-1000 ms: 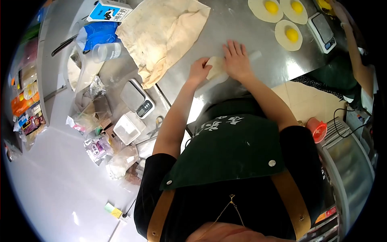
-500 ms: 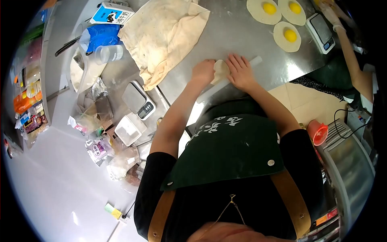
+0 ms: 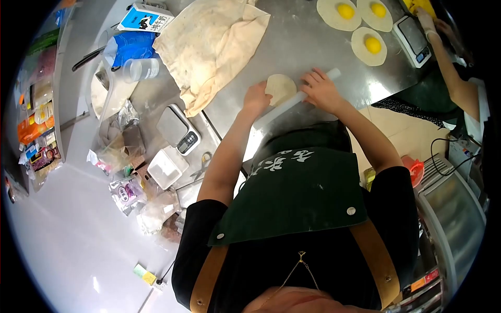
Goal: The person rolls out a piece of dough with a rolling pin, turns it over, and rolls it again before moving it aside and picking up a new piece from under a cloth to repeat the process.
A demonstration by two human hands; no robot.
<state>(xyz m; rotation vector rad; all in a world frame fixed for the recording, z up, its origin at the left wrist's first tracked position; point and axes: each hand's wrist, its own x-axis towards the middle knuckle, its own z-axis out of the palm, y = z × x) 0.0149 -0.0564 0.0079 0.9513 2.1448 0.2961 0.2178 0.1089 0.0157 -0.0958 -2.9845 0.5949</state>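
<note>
Right hand (image 3: 321, 92) now further clear of the dough (image 3: 281, 89), fingers apart over the pin (image 3: 282, 109); more of the disc shows, its outline easier to read. Left hand (image 3: 256, 99) curled at dough's left edge; pinch or mere touch, can't tell. Dough pale, thin, matte. Pin smooth, whitish, on its near side. Creased cloth (image 3: 214, 52) beyond, to its left.

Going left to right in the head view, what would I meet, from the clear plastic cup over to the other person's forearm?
Clear cup, left scale, left hand, plain pale round, right hand, lowest yellow-centred round, right scale, other person's forearm.
</note>
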